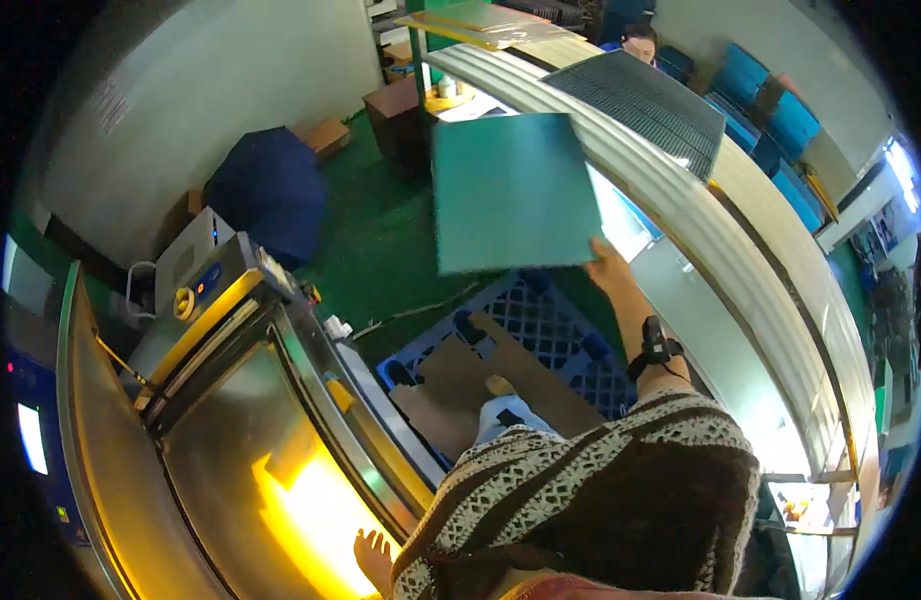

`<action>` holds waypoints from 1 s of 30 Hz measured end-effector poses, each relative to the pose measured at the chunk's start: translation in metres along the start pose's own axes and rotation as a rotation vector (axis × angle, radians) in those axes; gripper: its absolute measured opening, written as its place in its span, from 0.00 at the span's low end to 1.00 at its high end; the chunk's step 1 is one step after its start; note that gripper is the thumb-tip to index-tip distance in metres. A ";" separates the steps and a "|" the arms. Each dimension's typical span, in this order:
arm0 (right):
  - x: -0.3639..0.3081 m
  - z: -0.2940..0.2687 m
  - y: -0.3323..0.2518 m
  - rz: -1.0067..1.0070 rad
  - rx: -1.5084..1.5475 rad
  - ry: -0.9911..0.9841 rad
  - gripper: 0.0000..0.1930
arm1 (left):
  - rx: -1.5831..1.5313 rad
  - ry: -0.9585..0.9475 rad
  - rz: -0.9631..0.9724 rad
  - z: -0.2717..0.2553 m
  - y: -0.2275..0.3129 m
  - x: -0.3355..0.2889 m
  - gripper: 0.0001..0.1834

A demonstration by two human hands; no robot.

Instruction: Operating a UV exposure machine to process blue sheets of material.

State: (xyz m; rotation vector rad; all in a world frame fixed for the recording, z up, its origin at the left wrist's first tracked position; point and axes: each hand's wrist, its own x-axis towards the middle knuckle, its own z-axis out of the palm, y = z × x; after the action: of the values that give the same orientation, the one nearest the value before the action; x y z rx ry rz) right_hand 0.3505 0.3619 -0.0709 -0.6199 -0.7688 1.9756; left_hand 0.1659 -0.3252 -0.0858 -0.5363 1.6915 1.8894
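My right hand [606, 268] grips a flat, square, teal-green panel [515, 190] by its lower right corner, and the panel is held out in front of me. A black device is strapped round my right wrist. My left hand [374, 562] is low in the picture, its fingers stretched and slightly apart, with nothing seen in them. It is over or on the metal bed of a machine [210, 440], where a bright yellow light shines; whether it touches the bed I cannot tell.
A control box [195, 295] with buttons tops the machine, and its raised lid [105, 440] stands left. Below me, brown cardboard [445, 385] lies on a blue plastic pallet [580, 350]. A long pale rack [680, 210] curves along the right, carrying a dark ribbed sheet [645, 105]. A person [637, 42] is behind it.
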 end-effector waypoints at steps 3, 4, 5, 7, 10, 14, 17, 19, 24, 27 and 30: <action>0.046 -0.039 -0.055 -0.182 0.034 0.133 0.12 | 0.095 -0.067 -0.086 0.007 -0.010 0.032 0.22; 0.062 -0.052 -0.073 -0.221 0.020 0.196 0.11 | 0.126 -0.094 -0.102 0.013 -0.012 0.048 0.22; 0.078 -0.063 -0.083 -0.243 -0.083 0.248 0.10 | 0.153 -0.122 -0.119 0.018 -0.013 0.064 0.21; 0.103 -0.083 -0.100 -0.230 0.034 0.395 0.09 | 0.207 -0.185 -0.124 0.028 -0.017 0.098 0.21; 0.125 -0.112 -0.109 -0.211 0.102 0.579 0.10 | 0.290 -0.276 -0.126 0.060 -0.006 0.136 0.20; 0.133 -0.131 -0.114 -0.199 -0.342 0.434 0.14 | 0.328 -0.402 -0.131 0.115 0.016 0.146 0.19; 0.116 -0.128 -0.129 -0.046 -0.696 0.515 0.18 | 0.245 -0.170 -0.081 0.153 0.022 0.121 0.17; 0.095 -0.114 -0.138 0.168 -1.329 0.655 0.21 | 0.356 -0.335 0.003 0.175 0.030 0.117 0.17; 0.038 -0.028 -0.110 -0.089 -1.176 0.243 0.24 | 0.205 -0.440 -0.078 0.224 0.051 0.131 0.11; 0.041 0.050 -0.077 -0.306 -0.471 -0.046 0.26 | 0.278 -0.503 -0.012 0.273 0.070 0.137 0.11; 0.061 0.108 -0.075 -0.483 -0.117 0.034 0.27 | 0.434 -0.507 0.040 0.329 0.095 0.134 0.13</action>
State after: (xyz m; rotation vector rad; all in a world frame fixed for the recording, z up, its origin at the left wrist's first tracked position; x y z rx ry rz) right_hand 0.2907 0.4162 0.0493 -0.4796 -0.9208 1.4838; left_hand 0.0227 0.0114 -0.0519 0.1403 1.6852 1.4492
